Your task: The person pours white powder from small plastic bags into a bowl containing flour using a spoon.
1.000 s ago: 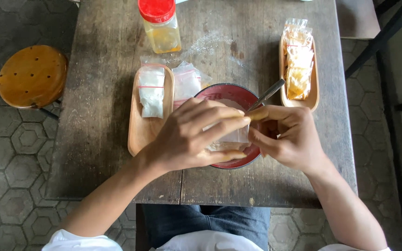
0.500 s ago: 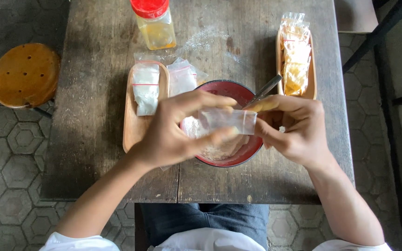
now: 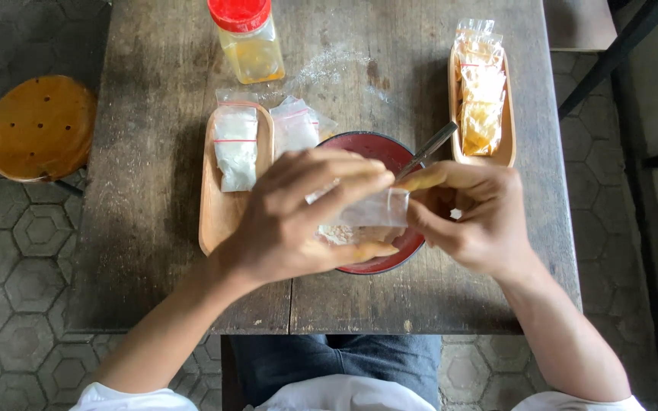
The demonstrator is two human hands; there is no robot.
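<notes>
**Small clear bag held between both hands above the red bowl**

A small clear plastic bag point(image 3: 371, 209) sat directly over the red bowl point(image 3: 378, 152), gripped from both sides. The left hand point(image 3: 298, 217) was closed on the bag's left edge, its fingers reaching across the bowl's middle and hiding most of it. The right hand point(image 3: 474, 217) was pinched on the bag's right edge, thumb and forefinger together, over the bowl's right rim. A pale powder showed in the bowl just under the bag. A metal utensil handle point(image 3: 428, 150) leaned out of the bowl toward its upper right.

Just left of the bowl lay a wooden tray point(image 3: 218, 221) holding packets of white powder point(image 3: 235, 146). Right of the bowl, a second wooden tray point(image 3: 506, 114) carried yellowish packets point(image 3: 481, 91). Beyond the bowl, to the upper left, stood a red-capped jar point(image 3: 249, 38) on the wooden worktop point(image 3: 146, 190). A round wooden stool point(image 3: 39, 125) stood well left of the bowl, off the worktop.
</notes>
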